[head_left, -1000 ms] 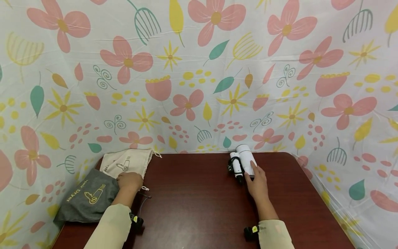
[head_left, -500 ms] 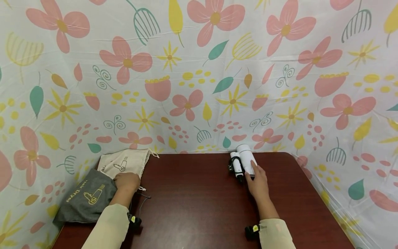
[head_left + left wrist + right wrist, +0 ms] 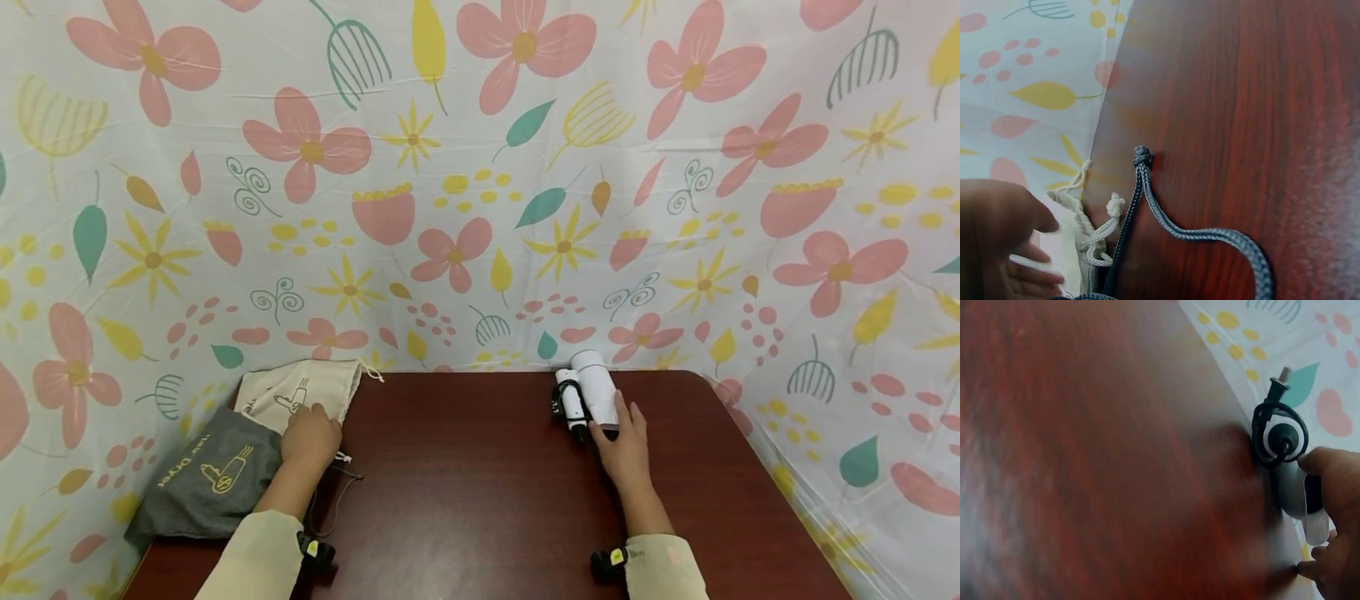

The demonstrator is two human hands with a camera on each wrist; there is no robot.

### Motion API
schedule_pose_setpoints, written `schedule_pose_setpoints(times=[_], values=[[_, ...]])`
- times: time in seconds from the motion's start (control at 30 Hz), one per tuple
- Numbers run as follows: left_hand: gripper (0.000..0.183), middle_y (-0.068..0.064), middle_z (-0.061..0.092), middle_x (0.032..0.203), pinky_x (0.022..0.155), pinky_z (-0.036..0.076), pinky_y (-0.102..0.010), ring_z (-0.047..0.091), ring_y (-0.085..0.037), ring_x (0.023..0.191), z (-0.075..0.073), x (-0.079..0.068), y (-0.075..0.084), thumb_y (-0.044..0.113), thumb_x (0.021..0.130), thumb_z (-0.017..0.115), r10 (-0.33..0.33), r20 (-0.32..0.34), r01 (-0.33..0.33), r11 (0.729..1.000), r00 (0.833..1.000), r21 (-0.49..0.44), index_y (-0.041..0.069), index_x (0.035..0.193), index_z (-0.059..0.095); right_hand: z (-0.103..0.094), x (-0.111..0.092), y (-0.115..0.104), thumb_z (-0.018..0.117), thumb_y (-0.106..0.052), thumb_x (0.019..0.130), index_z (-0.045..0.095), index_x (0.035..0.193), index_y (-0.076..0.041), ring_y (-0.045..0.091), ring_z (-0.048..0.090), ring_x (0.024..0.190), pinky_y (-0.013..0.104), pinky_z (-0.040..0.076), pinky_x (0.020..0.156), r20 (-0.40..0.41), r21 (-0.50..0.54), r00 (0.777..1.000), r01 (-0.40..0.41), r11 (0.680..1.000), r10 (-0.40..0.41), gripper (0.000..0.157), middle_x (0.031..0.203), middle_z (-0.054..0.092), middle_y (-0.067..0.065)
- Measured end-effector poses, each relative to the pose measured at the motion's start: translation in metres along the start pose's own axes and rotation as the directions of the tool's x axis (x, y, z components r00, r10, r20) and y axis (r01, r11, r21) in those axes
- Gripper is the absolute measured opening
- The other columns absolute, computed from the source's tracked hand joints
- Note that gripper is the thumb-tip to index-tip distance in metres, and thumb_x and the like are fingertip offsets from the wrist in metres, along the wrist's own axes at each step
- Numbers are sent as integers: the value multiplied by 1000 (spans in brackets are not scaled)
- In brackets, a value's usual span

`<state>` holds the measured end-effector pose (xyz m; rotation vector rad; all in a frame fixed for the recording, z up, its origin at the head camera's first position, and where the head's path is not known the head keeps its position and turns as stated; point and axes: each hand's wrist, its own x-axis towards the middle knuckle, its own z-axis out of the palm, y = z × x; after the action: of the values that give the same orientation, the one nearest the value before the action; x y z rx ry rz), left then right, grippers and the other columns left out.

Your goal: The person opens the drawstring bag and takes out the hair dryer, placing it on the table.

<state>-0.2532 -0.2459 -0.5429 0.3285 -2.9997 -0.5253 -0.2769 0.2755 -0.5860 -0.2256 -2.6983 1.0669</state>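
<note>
A white hair dryer [image 3: 594, 385] lies at the table's back right, its black cord [image 3: 558, 406] wound round the handle and the plug [image 3: 1279, 387] sticking out. My right hand [image 3: 628, 450] is at its near end, thumb and fingers spread to either side. In the right wrist view the thumb tip is right by the handle's end. At the left, a cream drawstring bag [image 3: 262, 390] with a hair dryer print lies flat, partly under a grey drawstring bag [image 3: 202, 483] lettered "Hair Dryer". My left hand [image 3: 311, 437] is over the cream bag's near side, its fingers loose and apart from the thumb.
The dark red wooden table [image 3: 465, 483] stretches between the bags and the dryer. A flowered curtain [image 3: 480, 208] hangs close behind its back edge and along the sides. The grey bag's knotted cord [image 3: 1210, 232] trails onto the wood beside a cream cord knot [image 3: 1114, 206].
My left hand's fingers have loosened from the cream bag, which slid slightly left at first. My right hand's fingers have shifted off the dryer's top toward its right side. The dryer stays put.
</note>
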Motion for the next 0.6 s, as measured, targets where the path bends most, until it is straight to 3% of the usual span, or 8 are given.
schedule_pose_setpoints(times=[0.1, 0.3, 0.5, 0.6], values=[[36, -35, 57, 110, 80, 50, -63, 57, -51, 101, -3, -3, -1, 18, 99, 54, 74, -122, -76, 997, 990, -17, -14, 116, 57, 0, -2, 5, 69, -35, 95, 17, 163, -16, 56, 24, 146, 67, 29, 114, -1, 9, 1000, -29, 1000, 29, 87, 162, 15, 34], [41, -37, 59, 113, 88, 46, -65, 56, -54, 105, -14, -7, -5, 15, 97, 56, 168, -284, -173, 985, 944, 5, -15, 124, 58, -1, -4, 12, 68, -45, 95, 6, 164, -12, 52, 24, 148, 64, 28, 117, 27, 38, 998, -61, 997, 60, 98, 161, 16, 34], [38, -37, 58, 116, 98, 37, -69, 51, -54, 114, -25, -11, -17, 11, 93, 60, 147, -412, -176, 984, 899, -34, -13, 122, 60, -3, -6, 15, 65, -49, 95, 1, 164, -13, 51, 23, 148, 63, 26, 118, 44, 45, 996, -73, 996, 71, 100, 160, 17, 36], [40, -36, 54, 122, 103, 30, -71, 45, -53, 121, -33, -14, -24, 12, 93, 58, 102, -414, -146, 986, 905, -76, -12, 125, 58, -4, -6, 15, 64, -50, 96, 3, 164, -10, 51, 24, 148, 63, 27, 118, 51, 35, 996, -73, 997, 71, 99, 160, 17, 36]])
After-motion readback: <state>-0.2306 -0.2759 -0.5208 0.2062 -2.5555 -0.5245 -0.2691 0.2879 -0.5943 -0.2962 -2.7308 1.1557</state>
